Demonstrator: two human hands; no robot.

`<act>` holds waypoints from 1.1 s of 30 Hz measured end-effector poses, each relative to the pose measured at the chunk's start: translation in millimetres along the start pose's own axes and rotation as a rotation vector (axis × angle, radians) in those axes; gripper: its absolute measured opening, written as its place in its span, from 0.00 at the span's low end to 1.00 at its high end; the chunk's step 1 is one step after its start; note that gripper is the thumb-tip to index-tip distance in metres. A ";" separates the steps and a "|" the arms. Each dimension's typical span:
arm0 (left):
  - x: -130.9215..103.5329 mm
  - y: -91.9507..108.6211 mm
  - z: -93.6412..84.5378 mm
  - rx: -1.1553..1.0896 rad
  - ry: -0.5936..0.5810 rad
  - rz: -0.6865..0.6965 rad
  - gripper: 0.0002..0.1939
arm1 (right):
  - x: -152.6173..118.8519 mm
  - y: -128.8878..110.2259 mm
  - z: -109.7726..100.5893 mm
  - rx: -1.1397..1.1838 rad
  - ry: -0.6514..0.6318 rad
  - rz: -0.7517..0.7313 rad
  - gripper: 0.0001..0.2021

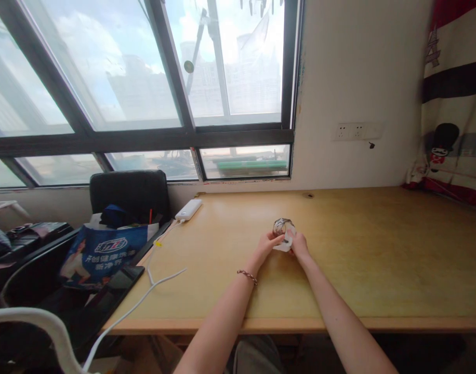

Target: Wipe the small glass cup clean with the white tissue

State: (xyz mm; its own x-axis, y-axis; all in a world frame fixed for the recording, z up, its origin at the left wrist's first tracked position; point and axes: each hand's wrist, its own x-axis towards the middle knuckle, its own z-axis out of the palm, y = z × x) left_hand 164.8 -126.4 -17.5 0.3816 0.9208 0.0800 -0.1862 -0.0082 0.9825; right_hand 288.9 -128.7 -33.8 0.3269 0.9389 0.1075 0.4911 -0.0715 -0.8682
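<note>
I see a long, pale wooden desk (378, 259) running along the wall under a window. A white power bank (188, 210) lies near its back left corner, and a white cable (160, 278) trails from it over the left edge. Near the middle, a small glass jar (283, 229) rests on the wood, held between both my hands.

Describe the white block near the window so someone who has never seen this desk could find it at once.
Start at the long wooden desk under the window. At its back left corner, close to the black chair, lies a white power bank, flat and oblong. A white cable runs from it toward the desk's front edge, and it is the only white slab there; the hands hold a small glassy object farther right.
</note>
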 end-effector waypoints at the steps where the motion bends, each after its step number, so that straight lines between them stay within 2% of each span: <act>1: -0.7 0.5 0.6 0.016 0.007 0.016 0.26 | 0.1 0.4 -0.3 0.024 -0.016 0.017 0.22; 3: -1.6 0.4 0.9 0.038 0.042 0.037 0.24 | 0.2 0.5 -2.6 -0.012 -0.019 0.007 0.18; 8: -1.7 -3.7 -1.4 0.199 0.172 0.043 0.20 | -0.3 -4.7 -14.3 -0.308 0.113 -0.137 0.14; 11: -1.8 -5.5 -4.2 0.307 0.236 0.034 0.21 | -3.9 -10.5 -20.0 -0.298 0.070 -0.256 0.12; 14: -1.3 -7.0 -8.9 0.325 0.187 0.027 0.23 | -9.8 -17.6 -24.6 -0.188 -0.010 -0.396 0.12; 18: -0.1 -8.3 -16.4 0.340 0.028 -0.036 0.25 | -17.5 -27.1 -28.8 -0.055 -0.124 -0.511 0.12; 21: -0.8 -7.3 -17.9 0.335 0.000 -0.046 0.25 | -18.0 -29.5 -28.0 -0.021 -0.127 -0.461 0.13; 27: -4.1 -2.7 -12.8 0.219 0.110 -0.030 0.25 | -3.7 -16.4 -16.7 0.042 -0.050 -0.258 0.16; 30: -3.8 -1.9 -12.0 0.198 0.164 0.001 0.25 | 0.5 -10.0 -9.7 0.179 -0.100 -0.143 0.20; 33: -2.9 -1.0 -12.1 0.151 0.210 0.044 0.24 | 1.3 -9.2 -5.5 0.421 -0.201 -0.062 0.23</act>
State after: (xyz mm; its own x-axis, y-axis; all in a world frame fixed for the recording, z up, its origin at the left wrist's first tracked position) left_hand 153.0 -124.3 -20.7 0.1772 0.9789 0.1019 -0.0555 -0.0934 0.9941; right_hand 289.3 -128.7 -22.9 0.1237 0.9867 0.1051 0.1206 0.0902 -0.9886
